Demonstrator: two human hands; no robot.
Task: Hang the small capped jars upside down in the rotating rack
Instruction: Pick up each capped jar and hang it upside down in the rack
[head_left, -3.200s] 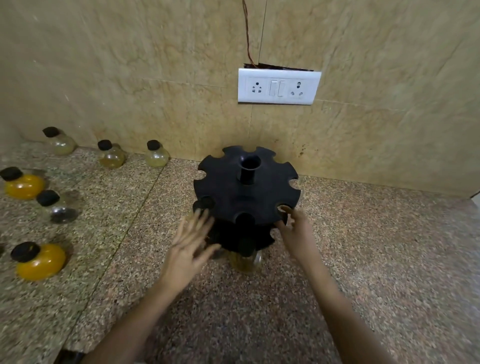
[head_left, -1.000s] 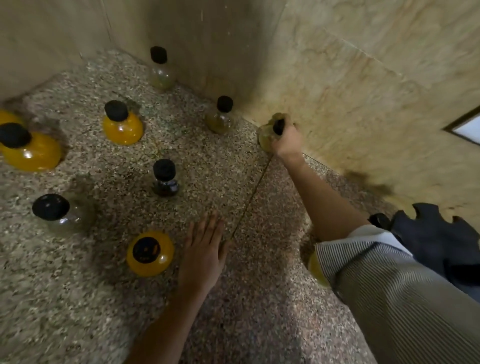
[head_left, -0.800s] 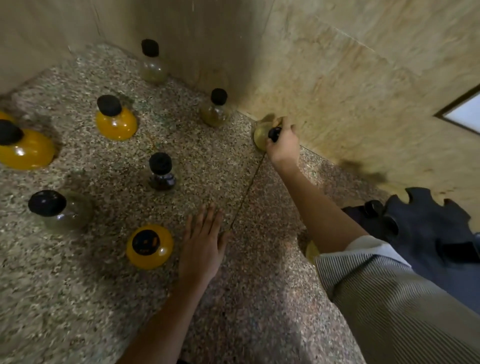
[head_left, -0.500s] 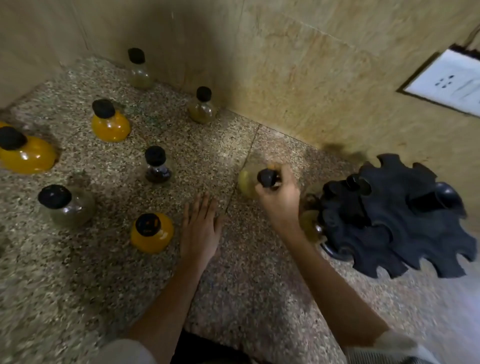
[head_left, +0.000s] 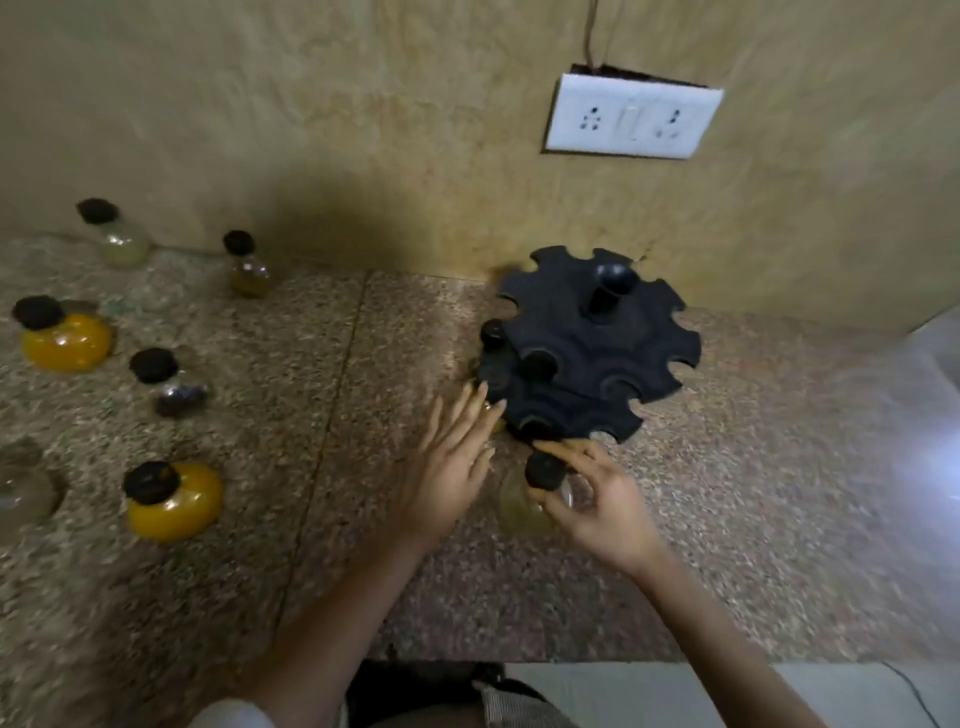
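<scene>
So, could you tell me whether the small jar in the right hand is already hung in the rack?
Not yet: the black-capped glass jar in the right hand sits cap-up, just outside the black rack.

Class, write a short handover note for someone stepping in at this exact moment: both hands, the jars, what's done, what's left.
Right hand: shut on a pale jar, held by its black cap, just in front of the rack.
Left hand: open, fingers at the rack's left edge.
Done: a few caps already sit in the rack's slots.
Left: slot this jar, then the jars standing on the counter to the left.
</scene>
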